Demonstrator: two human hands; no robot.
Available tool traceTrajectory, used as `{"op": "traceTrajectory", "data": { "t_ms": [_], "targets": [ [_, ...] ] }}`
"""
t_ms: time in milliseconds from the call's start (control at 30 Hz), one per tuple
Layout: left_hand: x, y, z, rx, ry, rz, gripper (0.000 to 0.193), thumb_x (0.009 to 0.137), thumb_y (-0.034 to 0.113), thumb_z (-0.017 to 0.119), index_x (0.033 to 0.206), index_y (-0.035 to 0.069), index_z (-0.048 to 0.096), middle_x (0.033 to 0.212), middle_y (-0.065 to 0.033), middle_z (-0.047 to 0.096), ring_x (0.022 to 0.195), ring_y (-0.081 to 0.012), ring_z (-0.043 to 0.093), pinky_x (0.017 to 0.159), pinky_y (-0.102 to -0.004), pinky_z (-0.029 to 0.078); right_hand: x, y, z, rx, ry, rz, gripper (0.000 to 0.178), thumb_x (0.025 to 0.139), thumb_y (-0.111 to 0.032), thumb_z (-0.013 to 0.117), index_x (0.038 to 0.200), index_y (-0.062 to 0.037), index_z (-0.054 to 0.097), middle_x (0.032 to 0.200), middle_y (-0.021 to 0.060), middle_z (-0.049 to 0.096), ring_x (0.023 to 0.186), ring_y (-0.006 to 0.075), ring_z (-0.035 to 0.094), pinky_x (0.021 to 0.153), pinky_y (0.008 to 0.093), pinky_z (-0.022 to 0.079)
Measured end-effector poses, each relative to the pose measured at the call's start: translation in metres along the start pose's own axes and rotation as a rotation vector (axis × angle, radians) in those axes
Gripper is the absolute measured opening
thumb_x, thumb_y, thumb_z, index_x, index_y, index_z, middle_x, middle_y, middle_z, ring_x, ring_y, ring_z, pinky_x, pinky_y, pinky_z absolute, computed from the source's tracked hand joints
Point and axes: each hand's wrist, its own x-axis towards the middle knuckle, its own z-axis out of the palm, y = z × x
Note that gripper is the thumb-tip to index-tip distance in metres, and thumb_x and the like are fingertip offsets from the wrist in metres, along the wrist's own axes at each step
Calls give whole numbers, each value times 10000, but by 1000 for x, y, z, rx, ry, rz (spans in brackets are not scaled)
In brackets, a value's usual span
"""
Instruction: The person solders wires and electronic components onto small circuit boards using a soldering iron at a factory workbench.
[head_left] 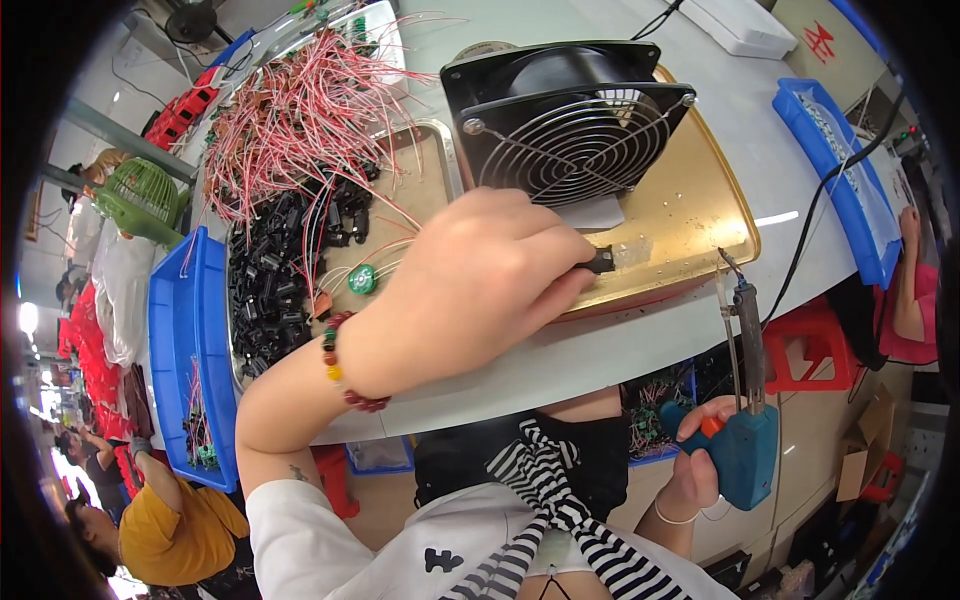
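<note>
My left hand (480,285) reaches across to the gold tray (715,200), its thumb and fingers pinched on a small black plastic part (602,260) at the tray's near edge. A teal soldering gun (752,460) with an orange trigger is gripped in my right hand (695,465), off the table's front edge. Its tip (728,258) points up beside the tray's right corner. Just beyond my left fingers stands a black fan (575,130) with a round wire guard. Part of the near tray edge is hidden by my left hand.
Left of my hand, a metal tray (440,150) holds black plastic parts (275,290), a green round board (362,279) and red-and-white wires (310,120). Blue bins stand at the left (160,350) and right (850,200). A black cable (815,205) hangs right. Other people sit nearby.
</note>
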Motion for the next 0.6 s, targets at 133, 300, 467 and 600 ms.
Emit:
{"op": "traceTrajectory", "data": {
  "t_ms": [133,300,467,600],
  "targets": [
    [-1,1,15,-13,-31,-36,139,673,85,734,788,47,665,708,-76,622,627,-230,577,553,-325,470,-4,1,-8,-32,16,0,460,694,-107,602,1110,46,481,1003,175,498,672,199,525,575,247,417],
    [-6,6,26,104,2,-74,113,677,84,726,756,45,654,704,-64,608,617,-229,545,562,-325,460,-3,2,-11,-31,28,38,465,695,-103,593,1119,45,472,1005,177,496,676,202,529,579,243,418],
    [-5,6,27,96,32,-86,110,676,81,723,747,50,646,687,-51,578,635,-228,506,576,-316,447,-3,3,-8,6,16,24,467,690,-97,592,1121,50,488,1013,177,501,678,201,531,583,247,424],
    [-7,6,24,177,-67,-25,96,684,81,717,737,49,644,720,-42,602,660,-217,511,592,-315,445,-3,2,-5,5,35,15,458,684,-96,594,1107,51,498,1016,176,505,678,199,530,587,246,428]
  ]
}}
